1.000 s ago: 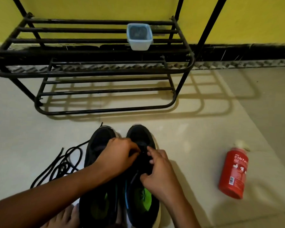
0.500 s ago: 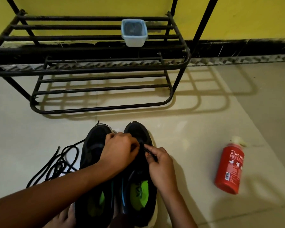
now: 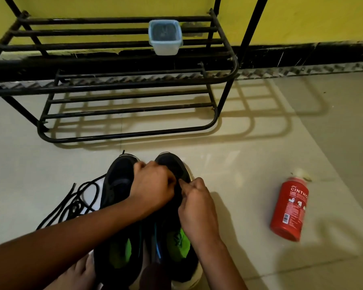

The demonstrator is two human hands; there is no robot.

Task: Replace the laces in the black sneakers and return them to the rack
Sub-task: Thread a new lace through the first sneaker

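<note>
Black loose laces point(image 3: 80, 197) left, red bottle point(image 3: 289, 208) right; both hands point(image 3: 153, 185) point(image 3: 197, 208) pinched onto the right sneaker point(image 3: 170, 164).

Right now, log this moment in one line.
left hand pinches right-side sneaker lacing | right hand same | loose laces on floor beside left-side sneaker | rack holds tub

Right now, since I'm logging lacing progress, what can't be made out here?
Head view only.
Eyelets of the right sneaker, and whatever each grip pinches: covered by the left hand and right hand.
Contents of the plastic tub on the rack: dark, too small.
Small print on the red bottle: too small.
</note>
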